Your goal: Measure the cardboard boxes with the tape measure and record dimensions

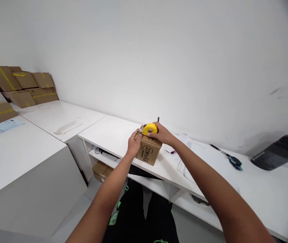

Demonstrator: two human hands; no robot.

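Observation:
A small brown cardboard box [147, 154] with dark printing stands on the white counter in front of me. My right hand [163, 134] is wrapped round a yellow tape measure [149, 129], which rests at the top of the box. A thin dark stick [158, 119] pokes up behind that hand; whether the fingers hold it I cannot tell. At the box's upper left edge, my left hand [134, 144] pinches the short pulled-out end of the tape, thumb and forefinger together. Part of the box top is hidden by the hands and tape measure.
White papers [188, 153] with a pen [173, 152] lie right of the box. Beyond are a dark long-handled item [235, 162] and a black bottle [277, 152]. Taped cartons [42, 96] are stacked far left. A shelf below holds another box [100, 169].

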